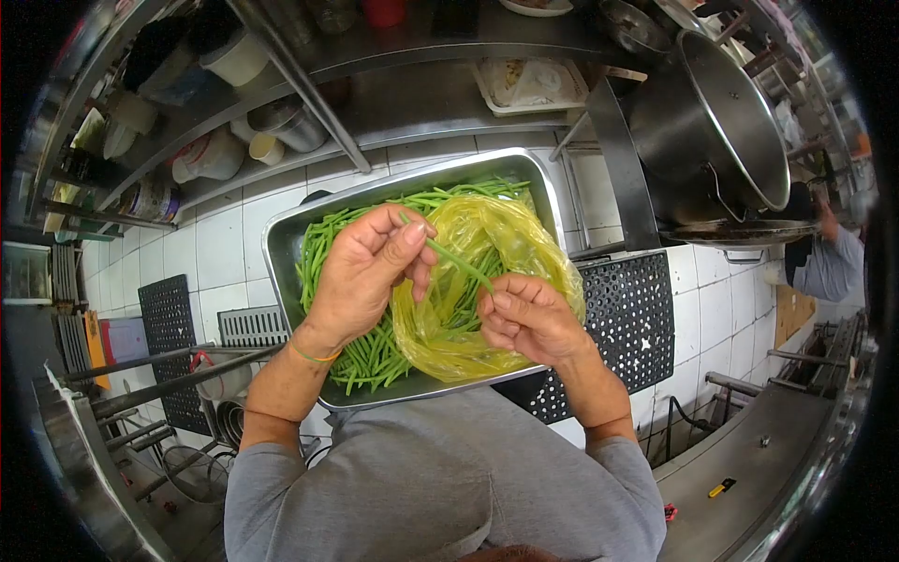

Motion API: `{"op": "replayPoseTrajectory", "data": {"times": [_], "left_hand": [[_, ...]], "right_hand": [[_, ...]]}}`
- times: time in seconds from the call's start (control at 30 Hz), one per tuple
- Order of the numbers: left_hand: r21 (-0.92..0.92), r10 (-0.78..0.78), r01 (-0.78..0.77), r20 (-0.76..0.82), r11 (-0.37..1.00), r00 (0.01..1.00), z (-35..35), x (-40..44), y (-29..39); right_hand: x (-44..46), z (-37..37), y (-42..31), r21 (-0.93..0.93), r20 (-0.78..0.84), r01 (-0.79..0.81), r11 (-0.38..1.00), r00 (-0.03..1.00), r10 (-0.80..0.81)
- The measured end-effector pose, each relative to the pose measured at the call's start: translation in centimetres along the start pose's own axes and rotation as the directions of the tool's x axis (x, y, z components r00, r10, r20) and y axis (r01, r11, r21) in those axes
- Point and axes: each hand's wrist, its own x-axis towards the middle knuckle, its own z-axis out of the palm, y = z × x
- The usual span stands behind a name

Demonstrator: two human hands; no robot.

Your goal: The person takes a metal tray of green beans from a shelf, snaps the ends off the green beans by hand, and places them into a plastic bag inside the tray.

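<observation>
Between my two hands stretches a single green bean (459,261), held above a metal tray (272,245). My left hand (375,267) pinches its upper left end between thumb and forefinger. At the lower right end, my right hand (532,317) grips it with the fingers curled in. Many loose green beans (375,361) fill the left side and back of the tray. A yellow plastic bag (440,342) lies open in the tray's right half, with more beans inside it. The tray rests at my lap, in front of my grey clothing.
A large steel pot (712,131) stands at the right on a metal stand. Steel shelves (412,126) with containers run along the far side. Black perforated mats (627,318) lie on the white tiled floor. Another person's grey sleeve (833,267) shows at far right.
</observation>
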Motion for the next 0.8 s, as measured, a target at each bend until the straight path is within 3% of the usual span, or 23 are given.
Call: {"op": "replayPoseTrajectory", "data": {"times": [0.1, 0.17, 0.2, 0.27, 0.3, 0.33, 0.43, 0.5, 0.53, 0.57, 0.63, 0.67, 0.73, 0.77, 0.8], "left_hand": [[0.047, 0.016, -0.018, 0.045, 0.999, 0.999, -0.2, -0.1, -0.1], [0.084, 0.021, -0.028, 0.081, 0.996, 0.996, 0.1, -0.5, 0.1], [0.18, -0.035, 0.013, 0.118, 0.984, 0.992, 0.6, -1.0, 0.6], [0.276, -0.096, 0.053, 0.143, 0.96, 0.985, 1.5, -1.4, 1.1], [0.414, 0.078, -0.215, 0.324, 0.885, 0.943, 2.0, -1.4, 1.1], [0.484, 0.203, -0.477, 0.514, 0.734, 0.833, 2.4, -1.4, 1.2], [0.382, 0.084, -0.404, 0.631, 0.832, 0.771, 3.9, -2.6, 1.4], [0.471, 0.099, -0.43, 0.577, 0.77, 0.811, 3.5, -3.1, 3.0], [0.551, 0.12, -0.449, 0.53, 0.703, 0.839, 3.1, -3.3, 4.0], [0.633, 0.118, -0.353, 0.382, 0.689, 0.916, 2.4, -3.6, 5.0], [0.785, 0.26, -0.275, 0.15, 0.555, 0.954, 0.6, -3.4, 5.7], [0.784, 0.255, -0.275, 0.153, 0.556, 0.955, -0.5, -3.0, 5.9], [0.963, 0.161, -0.077, 0.036, 0.258, 0.986, -2.5, -2.1, 5.6], [0.963, 0.157, -0.081, 0.04, 0.257, 0.987, -2.6, -2.0, 4.8], [0.966, 0.292, -0.079, 0.005, 0.244, 0.957, -2.5, -1.9, 4.0]], "right_hand": [[0.0, 0.2, -0.3, 0.021, -0.054, -0.017, 1.0, 0.998, 0.018], [0.0, 0.7, -0.6, -0.202, -0.172, -0.106, 0.974, 0.982, 0.071], [0.1, 0.5, -0.5, -0.2, -0.17, -0.109, 0.974, 0.983, 0.075], [0.1, 0.2, 0.1, -0.51, -0.199, -0.153, 0.846, 0.978, 0.057], [0.2, 0.3, 0.4, -0.509, -0.196, -0.155, 0.847, 0.979, 0.062], [0.5, 0.4, 0.8, -0.553, -0.216, -0.14, 0.821, 0.976, 0.021], [0.8, 1.3, 0.6, -0.598, -0.246, -0.146, 0.788, 0.969, -0.008], [0.8, 1.3, 0.3, -0.598, -0.263, -0.166, 0.784, 0.965, 0.003], [0.6, 1.0, 0.1, -0.361, -0.256, -0.126, 0.924, 0.966, 0.032], [0.5, 0.7, -0.2, -0.096, -0.244, -0.081, 0.992, 0.968, 0.056], [0.4, 0.5, -0.9, -0.037, -0.222, -0.01, 0.999, 0.975, 0.001], [0.3, 0.3, -1.2, 0.02, -0.203, 0.057, 0.998, 0.978, -0.052], [0.1, -0.3, -1.5, 0.02, -0.17, 0.114, 0.993, 0.979, -0.109], [0.0, -0.5, -1.7, -0.005, -0.152, 0.17, 0.985, 0.974, -0.168], [-0.1, -0.6, -1.9, -0.03, -0.133, 0.223, 0.974, 0.965, -0.225]]}}
